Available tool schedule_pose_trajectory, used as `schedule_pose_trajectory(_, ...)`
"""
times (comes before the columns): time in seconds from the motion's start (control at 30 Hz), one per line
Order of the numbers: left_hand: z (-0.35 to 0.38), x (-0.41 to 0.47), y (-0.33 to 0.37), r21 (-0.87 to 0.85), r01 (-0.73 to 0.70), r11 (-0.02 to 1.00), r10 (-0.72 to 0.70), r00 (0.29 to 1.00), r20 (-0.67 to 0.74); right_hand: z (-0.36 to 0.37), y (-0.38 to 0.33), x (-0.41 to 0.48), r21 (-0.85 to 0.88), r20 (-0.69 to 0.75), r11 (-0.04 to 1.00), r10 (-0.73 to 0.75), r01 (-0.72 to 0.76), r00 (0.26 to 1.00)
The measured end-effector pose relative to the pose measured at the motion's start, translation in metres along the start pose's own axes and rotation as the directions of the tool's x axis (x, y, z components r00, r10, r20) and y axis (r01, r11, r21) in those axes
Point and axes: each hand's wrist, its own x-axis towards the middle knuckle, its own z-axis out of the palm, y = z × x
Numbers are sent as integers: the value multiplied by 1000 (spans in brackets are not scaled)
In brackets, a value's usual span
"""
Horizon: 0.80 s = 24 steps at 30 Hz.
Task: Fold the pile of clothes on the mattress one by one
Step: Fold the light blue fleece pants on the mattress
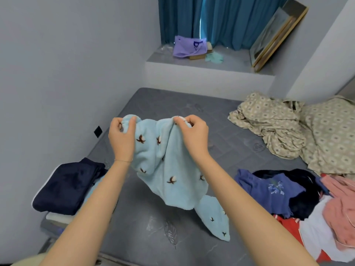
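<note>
I hold a light blue fleece garment (pixel 172 169) with small brown flower prints up over the grey mattress (pixel 172 104). My left hand (pixel 122 137) pinches its gathered top edge on the left. My right hand (pixel 193 137) pinches the same edge on the right. The garment hangs down between my forearms and its lower end trails on the mattress. A folded dark navy garment (pixel 67 187) lies at the mattress's left edge. An unfolded pile of clothes (pixel 299 200), blue, black, red, white and pink, lies to the right.
A crumpled beige patterned sheet (pixel 288 127) covers the mattress's far right. Grey walls stand close on the left. Behind the mattress a raised ledge (pixel 207 62) holds a purple bag (pixel 189 47), a leaning picture frame (pixel 276 37) and teal curtains (pixel 221 18).
</note>
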Motion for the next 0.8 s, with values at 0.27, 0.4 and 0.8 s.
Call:
schedule_pose_trajectory(0.27,-5,78,-17,-62,-34,997,42,990,133,57,-12,19,-41,-128,999,-4,-1,992)
schedule_pose_trajectory(0.4,-23,119,-25,-68,-56,996,70,972,225,95,-17,17,-15,-235,999,27,-32,972)
schedule_pose_trajectory(0.8,-36,159,-48,-63,-115,991,131,837,531,125,22,-3,-212,-258,948,182,-239,949)
